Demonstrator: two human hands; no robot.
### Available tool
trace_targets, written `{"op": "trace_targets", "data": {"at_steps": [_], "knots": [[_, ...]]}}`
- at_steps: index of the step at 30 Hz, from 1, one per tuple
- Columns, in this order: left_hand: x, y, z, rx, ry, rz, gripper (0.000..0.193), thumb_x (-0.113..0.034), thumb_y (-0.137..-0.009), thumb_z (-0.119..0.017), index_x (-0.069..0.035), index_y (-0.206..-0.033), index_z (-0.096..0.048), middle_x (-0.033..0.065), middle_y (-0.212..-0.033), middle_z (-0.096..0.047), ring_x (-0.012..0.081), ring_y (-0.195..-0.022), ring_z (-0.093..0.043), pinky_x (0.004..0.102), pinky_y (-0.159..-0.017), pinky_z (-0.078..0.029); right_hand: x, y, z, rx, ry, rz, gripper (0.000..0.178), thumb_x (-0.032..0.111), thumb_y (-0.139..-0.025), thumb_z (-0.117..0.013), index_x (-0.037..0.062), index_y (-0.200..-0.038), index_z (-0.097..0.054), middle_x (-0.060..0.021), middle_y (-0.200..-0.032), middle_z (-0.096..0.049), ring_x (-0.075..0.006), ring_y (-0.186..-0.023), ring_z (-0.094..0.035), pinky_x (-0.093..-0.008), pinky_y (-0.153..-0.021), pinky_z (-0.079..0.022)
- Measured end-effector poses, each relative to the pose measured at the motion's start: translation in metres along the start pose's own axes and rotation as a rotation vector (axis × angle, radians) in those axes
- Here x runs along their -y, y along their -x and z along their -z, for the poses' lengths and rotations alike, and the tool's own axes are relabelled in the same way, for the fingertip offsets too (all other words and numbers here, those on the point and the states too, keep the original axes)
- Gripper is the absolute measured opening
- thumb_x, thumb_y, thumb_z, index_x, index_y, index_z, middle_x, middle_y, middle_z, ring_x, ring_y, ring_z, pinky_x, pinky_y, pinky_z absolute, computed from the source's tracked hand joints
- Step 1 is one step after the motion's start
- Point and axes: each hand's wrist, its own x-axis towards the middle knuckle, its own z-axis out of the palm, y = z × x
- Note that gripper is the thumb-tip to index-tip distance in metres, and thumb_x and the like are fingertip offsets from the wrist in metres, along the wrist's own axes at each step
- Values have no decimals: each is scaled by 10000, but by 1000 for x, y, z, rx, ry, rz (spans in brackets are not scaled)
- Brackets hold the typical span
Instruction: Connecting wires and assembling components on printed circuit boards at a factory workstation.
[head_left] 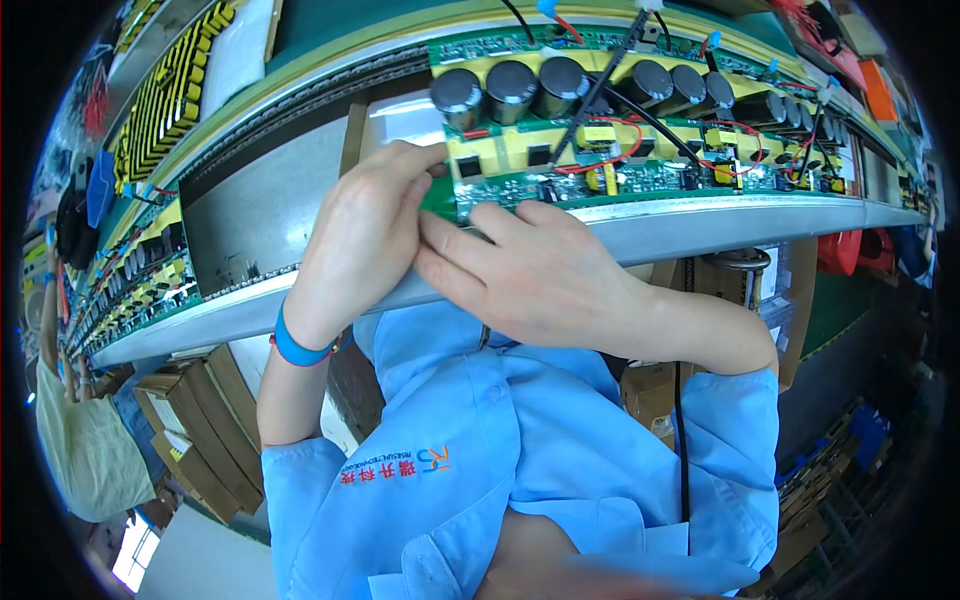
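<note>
A green circuit board (438,195) with yellow-covered parts lies in the conveyor line in front of me. Round black capacitors (510,92) stand in a row on it. My left hand (368,225), with a blue band at the wrist, has its thumb and fingers closed at the board's left end. From the right, my right hand (545,270) reaches across the metal rail (700,222). Its fingers bend over the board's near edge, close beside my left hand, and their tips are partly hidden. Black cables (600,90) and thin red wires (640,148) cross the boards.
More populated boards (140,290) sit farther left along the line, past a bare grey plate (255,190). Yellow-and-black parts (170,100) stand in rows at the upper left. Cardboard boxes (200,430) are below the rail. Another person (85,440) is at the far left.
</note>
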Motion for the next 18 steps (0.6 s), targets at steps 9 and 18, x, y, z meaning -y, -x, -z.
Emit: {"op": "trace_targets", "data": {"at_steps": [9, 18], "knots": [[-19, -18, -7, 127, -153, -114, 272, 35, -876, -528, 20, -1136, -605, 198, -1024, -624, 388, -960, -611, 429, -824, -483, -7, 19, 19, 129, 171, -134, 283, 209, -773, -597, 73, -1018, -639, -5, -916, -617, -141, -814, -543, -275, -561, -413], [-16, 9, -18, -243, -278, -415, 317, -23, -707, -635, -63, -1022, -651, 87, -909, -594, 252, -863, -598, 392, -697, -447, -39, 56, 48, 337, 230, -172, 431, 49, -773, -542, 71, -1191, -644, -74, -1169, -671, -248, -824, -586, -341, -707, -487]]}}
